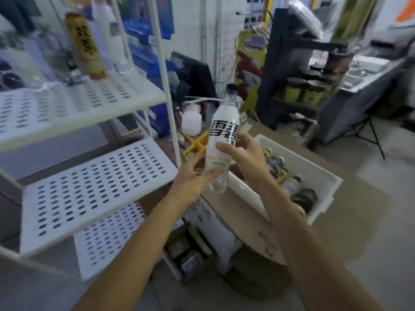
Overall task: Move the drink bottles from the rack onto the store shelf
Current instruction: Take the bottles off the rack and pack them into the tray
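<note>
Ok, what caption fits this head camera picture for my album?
Left hand and right hand grip a white, black-capped drink bottle beside the perforated white shelf.

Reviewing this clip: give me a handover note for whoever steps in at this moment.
Left hand grips the white bottle low; right hand grips its middle. It is upright, in the air between shelf and bin.
Done: a yellow bottle and others, blurred, stand on the top shelf.
Left: shelve the held one, then the bottles lying in the bin.
</note>
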`<state>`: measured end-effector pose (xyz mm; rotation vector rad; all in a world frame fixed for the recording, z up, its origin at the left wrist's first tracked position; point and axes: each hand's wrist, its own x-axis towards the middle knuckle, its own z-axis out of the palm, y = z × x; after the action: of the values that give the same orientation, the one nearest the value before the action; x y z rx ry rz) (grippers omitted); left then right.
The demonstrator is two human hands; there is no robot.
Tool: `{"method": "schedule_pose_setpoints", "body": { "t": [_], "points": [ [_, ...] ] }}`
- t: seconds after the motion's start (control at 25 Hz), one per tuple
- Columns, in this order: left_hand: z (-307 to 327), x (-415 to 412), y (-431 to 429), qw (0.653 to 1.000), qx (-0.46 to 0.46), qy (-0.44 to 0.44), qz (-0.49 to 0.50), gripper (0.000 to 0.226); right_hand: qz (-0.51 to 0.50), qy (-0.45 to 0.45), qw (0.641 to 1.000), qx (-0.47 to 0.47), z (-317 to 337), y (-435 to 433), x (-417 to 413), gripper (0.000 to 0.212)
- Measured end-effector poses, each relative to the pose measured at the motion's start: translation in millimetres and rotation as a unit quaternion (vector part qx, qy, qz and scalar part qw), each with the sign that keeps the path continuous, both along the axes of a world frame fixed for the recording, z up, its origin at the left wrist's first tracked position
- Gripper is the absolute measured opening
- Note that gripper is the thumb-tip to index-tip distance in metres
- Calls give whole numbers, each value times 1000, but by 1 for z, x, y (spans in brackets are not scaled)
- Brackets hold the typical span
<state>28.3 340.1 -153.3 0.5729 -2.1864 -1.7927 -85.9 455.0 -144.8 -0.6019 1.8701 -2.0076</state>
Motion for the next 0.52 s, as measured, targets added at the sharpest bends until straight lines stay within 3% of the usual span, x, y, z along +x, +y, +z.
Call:
{"method": "schedule_pose_setpoints", "body": {
  "t": [0.2, 0.4, 0.52],
  "points": [
    [-48, -26, 29, 997, 28, -57, -41, 62, -64, -68, 995, 28, -54, 38, -13, 55],
    [-79, -74, 38, 988, 26, -108, -111, 41, -159, -126, 978, 42, -94, 57, -36, 46],
    [-89, -116, 40, 974, -4, -132, -185, 53, -225, -161, 960, 44, -107, 69, -56, 43]
  ]
}}
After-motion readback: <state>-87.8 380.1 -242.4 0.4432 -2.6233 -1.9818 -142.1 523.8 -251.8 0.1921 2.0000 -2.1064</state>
